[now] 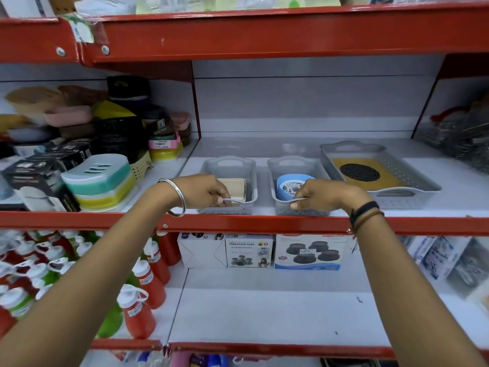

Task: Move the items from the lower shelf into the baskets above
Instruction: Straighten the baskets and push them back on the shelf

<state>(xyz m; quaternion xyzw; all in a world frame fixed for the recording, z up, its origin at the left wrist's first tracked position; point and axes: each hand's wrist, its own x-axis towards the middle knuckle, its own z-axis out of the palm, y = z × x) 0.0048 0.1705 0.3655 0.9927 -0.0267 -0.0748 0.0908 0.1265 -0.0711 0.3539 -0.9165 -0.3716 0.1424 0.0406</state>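
Observation:
Three grey perforated baskets stand on the upper shelf. My left hand grips the front rim of the left basket, which holds a cream rectangular item. My right hand grips the front rim of the middle basket, which holds a round blue item. The wide right basket holds a yellow mat with a black round patch. On the lower shelf, at the back, stand three boxes, among them a vibration pads box and a blue and white box.
Soap dishes and black boxes crowd the upper shelf to the left. Red and green squeeze bottles fill the lower left. Packaged goods sit lower right, wire items upper right. A red shelf lip runs under the baskets.

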